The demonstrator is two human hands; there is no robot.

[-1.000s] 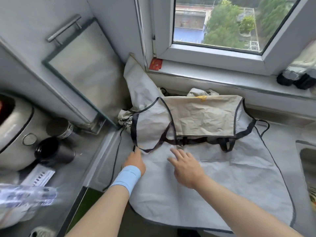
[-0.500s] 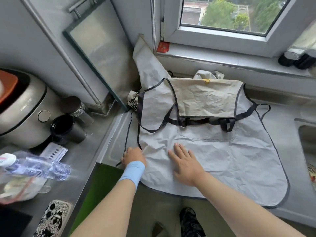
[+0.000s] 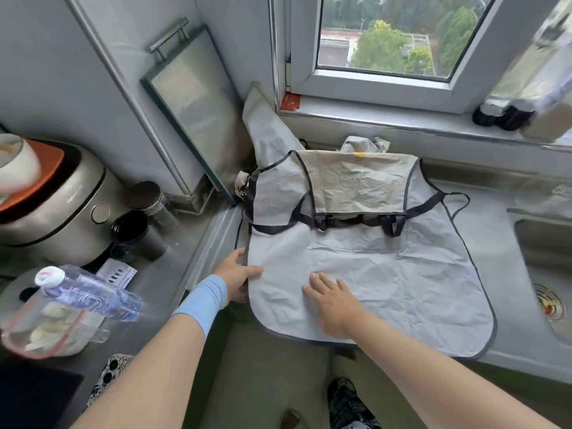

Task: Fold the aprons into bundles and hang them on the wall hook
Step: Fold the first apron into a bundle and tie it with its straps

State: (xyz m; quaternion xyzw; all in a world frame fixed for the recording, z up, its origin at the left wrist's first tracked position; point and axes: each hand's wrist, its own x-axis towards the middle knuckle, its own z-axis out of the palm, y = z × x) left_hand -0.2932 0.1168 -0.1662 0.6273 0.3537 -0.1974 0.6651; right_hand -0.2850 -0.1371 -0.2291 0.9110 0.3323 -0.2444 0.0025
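Grey apron lies spread on the steel counter beneath the window, its bib folded down over the skirt and its near hem overhanging the counter edge. Left hand grips the apron's left edge, thumb on top of the cloth. Right hand rests flat on the skirt, fingers straight and slightly spread. A sink lies to the right.

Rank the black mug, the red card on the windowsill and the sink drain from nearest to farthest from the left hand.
1. black mug, close by, to the left of the left hand.
2. red card, farther back, up and slightly right.
3. sink drain, far off to the right.
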